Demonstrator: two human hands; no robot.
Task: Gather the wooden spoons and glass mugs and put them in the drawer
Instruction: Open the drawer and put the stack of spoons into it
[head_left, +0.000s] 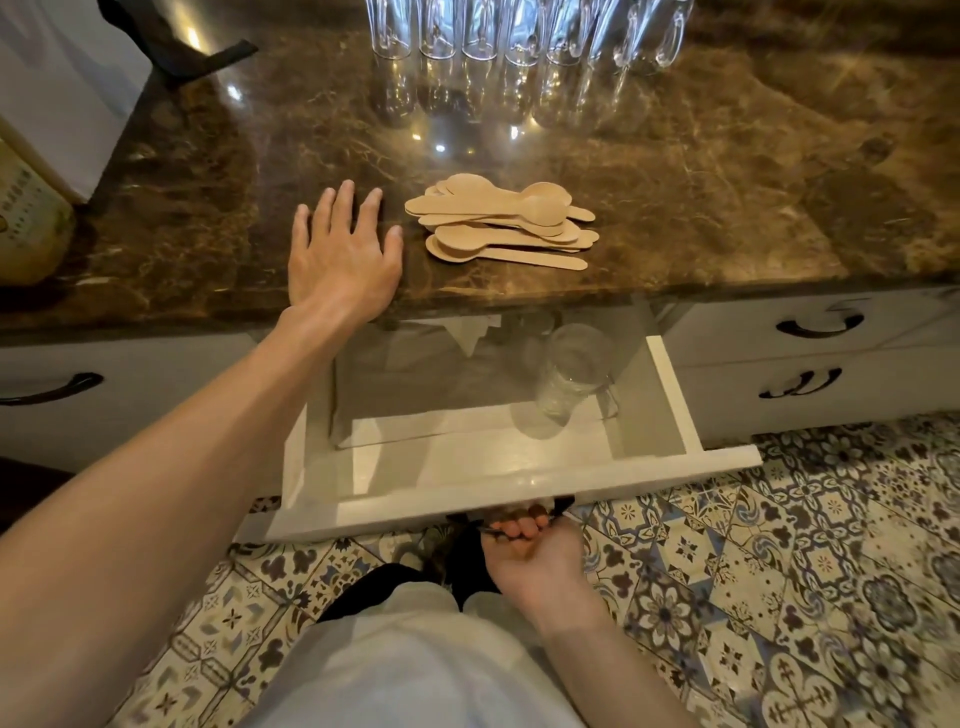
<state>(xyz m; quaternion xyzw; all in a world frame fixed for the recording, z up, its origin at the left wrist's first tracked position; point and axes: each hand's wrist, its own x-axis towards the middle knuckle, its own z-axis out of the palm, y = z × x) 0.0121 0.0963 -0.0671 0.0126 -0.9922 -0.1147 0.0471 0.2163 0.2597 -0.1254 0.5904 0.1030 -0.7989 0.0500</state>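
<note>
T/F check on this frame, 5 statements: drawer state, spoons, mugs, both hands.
1. The drawer is pulled open. True.
2. The wooden spoons are already in the drawer. False: they lie in a pile on the countertop.
3. The right hand grips the handle at the drawer front. True.
4. The left hand holds a spoon. False: it is open and flat over the countertop, beside the pile, holding nothing.
5. The drawer holds no glassware. False: one glass mug is inside it, while a row of glass mugs stands at the back of the countertop.
</note>
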